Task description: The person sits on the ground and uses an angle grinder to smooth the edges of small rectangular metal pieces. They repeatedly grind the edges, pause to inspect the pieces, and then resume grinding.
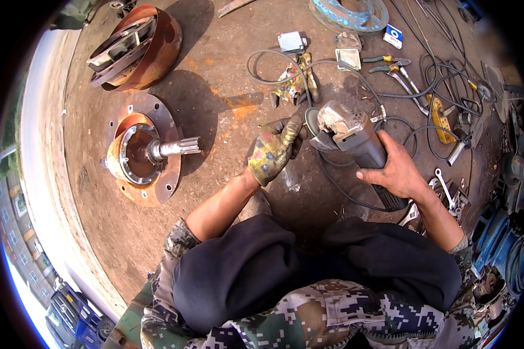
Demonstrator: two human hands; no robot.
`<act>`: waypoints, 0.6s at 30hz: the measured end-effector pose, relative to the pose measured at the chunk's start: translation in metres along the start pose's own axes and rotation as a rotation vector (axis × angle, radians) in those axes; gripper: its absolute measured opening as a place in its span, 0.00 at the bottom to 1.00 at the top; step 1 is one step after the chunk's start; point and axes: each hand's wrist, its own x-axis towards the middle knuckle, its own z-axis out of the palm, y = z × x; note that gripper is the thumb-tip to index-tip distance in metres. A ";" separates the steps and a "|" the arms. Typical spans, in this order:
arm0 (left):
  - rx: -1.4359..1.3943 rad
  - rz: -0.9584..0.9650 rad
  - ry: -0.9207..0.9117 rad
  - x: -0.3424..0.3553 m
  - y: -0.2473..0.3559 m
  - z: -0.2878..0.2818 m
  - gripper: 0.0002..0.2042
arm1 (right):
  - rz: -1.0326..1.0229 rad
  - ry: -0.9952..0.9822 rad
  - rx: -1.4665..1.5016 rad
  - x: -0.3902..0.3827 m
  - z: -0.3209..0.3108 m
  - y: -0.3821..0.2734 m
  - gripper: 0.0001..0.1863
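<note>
My right hand (395, 168), bare, is wrapped round the dark body of an angle grinder (367, 148). The grinder's dusty metal head points away to the left, with a thin greenish disc (312, 121) on it. My left hand (271, 152) wears a patterned work glove with a dark palm side. Its fingers are curled close to the disc; whatever they pinch is hidden by the glove. A second patterned glove (291, 86) lies on the ground just beyond. To the left stands a rusty flanged housing (172, 166) with a splined shaft (180, 148) sticking out sideways.
A rusty drum (167, 43) lies at the far left, a blue ring-shaped part (332, 20) at the back. Pliers (399, 74), a yellow power strip (441, 121) and tangled cables (431, 67) lie right. Wrenches (445, 185) are beside my right forearm. The grinder's cord loops nearby.
</note>
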 end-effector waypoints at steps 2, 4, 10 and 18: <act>-0.176 -0.086 -0.042 -0.001 0.003 0.002 0.20 | 0.007 -0.002 -0.009 0.000 0.000 0.000 0.45; -0.424 -0.190 -0.106 0.001 0.001 0.002 0.22 | 0.003 0.004 -0.011 0.000 0.001 -0.001 0.45; -0.780 -0.323 -0.370 0.013 -0.015 -0.017 0.20 | -0.011 -0.022 0.137 0.003 0.002 0.009 0.47; 0.919 0.412 0.067 0.017 -0.064 -0.025 0.19 | 0.066 -0.045 0.492 0.008 0.010 0.026 0.45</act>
